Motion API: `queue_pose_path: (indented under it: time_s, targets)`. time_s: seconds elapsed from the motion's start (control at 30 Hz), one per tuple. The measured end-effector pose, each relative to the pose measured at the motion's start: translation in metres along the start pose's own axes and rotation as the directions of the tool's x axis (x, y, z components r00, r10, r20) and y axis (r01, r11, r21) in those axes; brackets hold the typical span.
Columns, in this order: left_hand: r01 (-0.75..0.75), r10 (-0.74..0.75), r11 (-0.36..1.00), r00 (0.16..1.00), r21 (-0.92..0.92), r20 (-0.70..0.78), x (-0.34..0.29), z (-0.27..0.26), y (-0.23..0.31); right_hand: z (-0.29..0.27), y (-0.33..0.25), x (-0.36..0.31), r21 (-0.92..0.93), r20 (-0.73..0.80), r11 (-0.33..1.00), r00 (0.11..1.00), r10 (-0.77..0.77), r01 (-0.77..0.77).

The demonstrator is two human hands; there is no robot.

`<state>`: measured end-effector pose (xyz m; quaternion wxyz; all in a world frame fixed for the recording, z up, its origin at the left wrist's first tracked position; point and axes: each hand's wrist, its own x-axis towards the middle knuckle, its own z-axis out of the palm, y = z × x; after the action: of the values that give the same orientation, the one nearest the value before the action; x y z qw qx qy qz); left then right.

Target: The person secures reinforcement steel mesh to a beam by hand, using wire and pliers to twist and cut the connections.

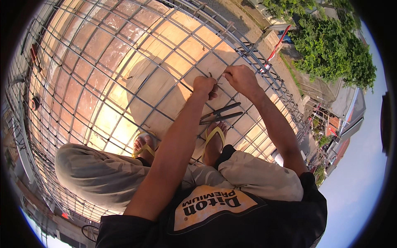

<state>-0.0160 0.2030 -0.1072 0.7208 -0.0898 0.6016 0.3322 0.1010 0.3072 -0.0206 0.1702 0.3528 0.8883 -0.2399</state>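
Note:
My left hand (205, 87) is closed just above a grid of steel bars (154, 108), with thin strands of wire (211, 75) poking out by its fingers. Close on its right, my right hand (242, 78) has thumb and forefinger pinched together over the grid. What lies in that pinch is too fine to make out. A pair of dark-handled pincers (223, 115) rests on the bars just below my hands, partly hidden near my left forearm. My feet, in yellow flip-flops (214, 134), are on either side of that forearm.
Wooden boards (153, 80) lie beneath the grid. A cage of steel bars (282, 87) runs along the right edge, with a street and a leafy tree (326, 47) beyond. At the far left are a red-handled tool (34, 53) and a small round dark object (35, 103).

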Motion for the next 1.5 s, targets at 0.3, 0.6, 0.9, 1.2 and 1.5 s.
queue_pose_path:
  time_s: [0.3, 0.6, 0.9, 1.2, 1.5]
  targets:
    - [-0.078, 0.078, 0.997, 0.995, -0.001, 0.067, 0.015, -0.006, -0.009, 0.024, -0.017, -0.016, 0.282, 0.565, 0.94, 0.825, -0.002, -0.19]
    - [-0.367, 0.342, 0.923, 0.92, -0.115, -0.189, -0.015, -0.006, -0.035, 0.007, 0.037, -0.1, 0.823, 0.552, -0.262, 0.819, 0.158, -0.504]
    - [-0.244, 0.258, 0.959, 0.961, -0.142, 0.096, -0.025, -0.011, -0.016, 0.07, -0.059, -0.125, -0.175, -0.041, 0.965, 0.978, -0.207, 0.197]
    - [-0.085, 0.193, 0.913, 0.952, -0.4, 0.238, -0.018, -0.034, -0.013, 0.067, -0.037, -0.101, -0.123, 0.134, 0.901, 0.906, -0.401, 0.417]
    - [-0.196, 0.259, 0.917, 0.955, -0.347, 0.147, -0.021, -0.017, -0.03, -0.141, -0.062, -0.075, -0.034, 0.602, 0.981, 0.78, 0.173, -0.191]
